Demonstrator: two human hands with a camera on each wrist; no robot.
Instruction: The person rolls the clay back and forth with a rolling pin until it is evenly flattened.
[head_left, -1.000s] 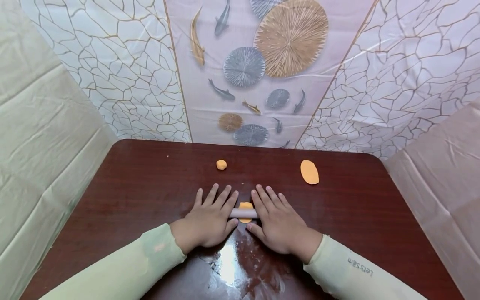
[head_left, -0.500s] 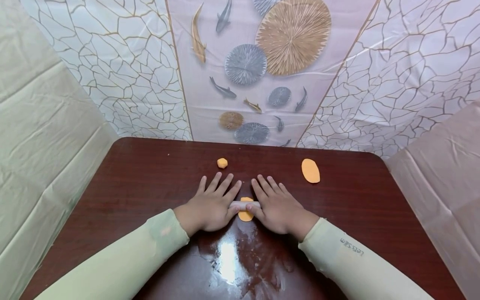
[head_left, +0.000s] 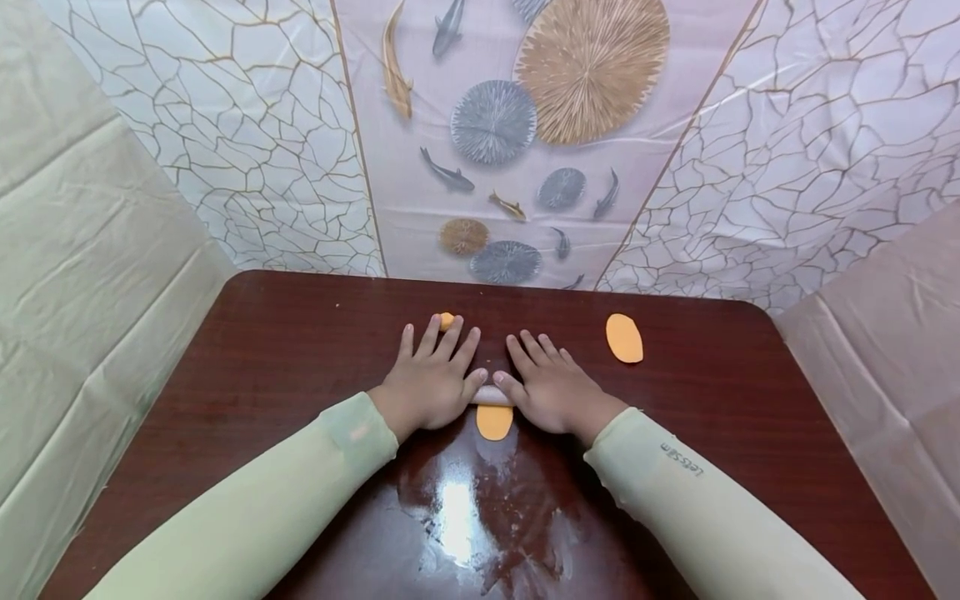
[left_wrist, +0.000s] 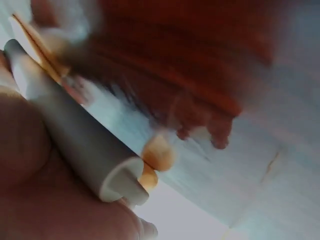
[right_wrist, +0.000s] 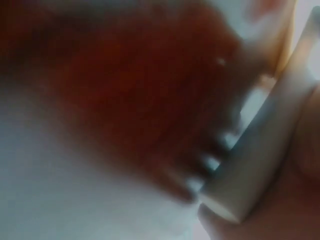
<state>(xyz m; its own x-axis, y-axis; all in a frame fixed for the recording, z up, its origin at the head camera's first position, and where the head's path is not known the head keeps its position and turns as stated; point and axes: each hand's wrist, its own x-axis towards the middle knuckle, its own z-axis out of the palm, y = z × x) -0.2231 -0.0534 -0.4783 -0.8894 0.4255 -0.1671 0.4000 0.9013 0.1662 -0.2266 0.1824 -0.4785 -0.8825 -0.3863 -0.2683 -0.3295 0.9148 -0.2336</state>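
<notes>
i see the pale rolling pin (head_left: 492, 395) has rolled forward to the far end of the orange dough-like piece (head_left: 494, 422), which i judge is lengthening and thinning, while flanking that piece the left hand (head_left: 431, 383) and right hand (head_left: 553, 385) press the pin, fingers straight and spread, not gripping.
</notes>
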